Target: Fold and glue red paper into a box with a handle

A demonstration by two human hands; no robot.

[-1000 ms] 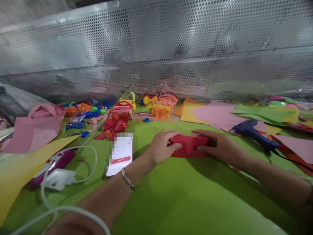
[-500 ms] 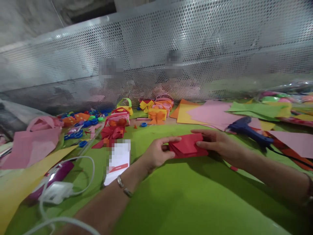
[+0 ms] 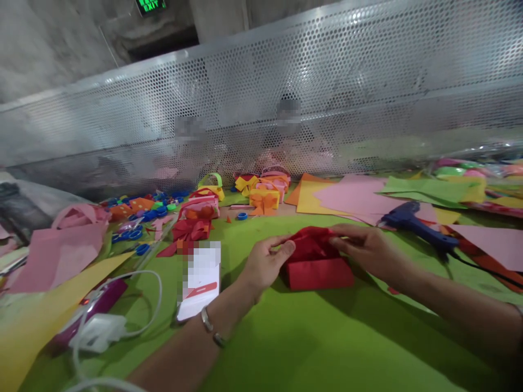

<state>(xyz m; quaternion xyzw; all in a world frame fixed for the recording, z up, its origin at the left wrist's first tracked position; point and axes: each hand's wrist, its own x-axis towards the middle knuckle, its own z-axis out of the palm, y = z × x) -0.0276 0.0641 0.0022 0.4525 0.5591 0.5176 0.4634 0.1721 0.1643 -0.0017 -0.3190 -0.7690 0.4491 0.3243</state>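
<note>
A small red paper box (image 3: 321,274), folded with its top spread apart, is held just over the green tabletop in front of me. My left hand (image 3: 267,258) pinches its left upper edge between thumb and fingers. At the upper right corner, my right hand (image 3: 359,245) grips the paper the same way. The dark red inside shows between the two hands; some fingertips are hidden behind the paper. Left of my left hand lies a phone (image 3: 204,277) with a lit screen. A blue glue gun (image 3: 420,223) rests to the right, beyond my right hand.
Small paper bags with bows, among them a yellow and orange one (image 3: 265,200), stand at the back. Coloured sheets (image 3: 343,193) lie at back right. Blue scissors (image 3: 128,234), a pink paper bag (image 3: 61,250) and a white charger (image 3: 100,332) with cable are at left. A perforated metal panel (image 3: 245,109) rises behind.
The flat-looking red paper has been opened up into a box shape with its inside visible. Both hands have shifted to its upper edges. The camera view has tilted slightly up.
</note>
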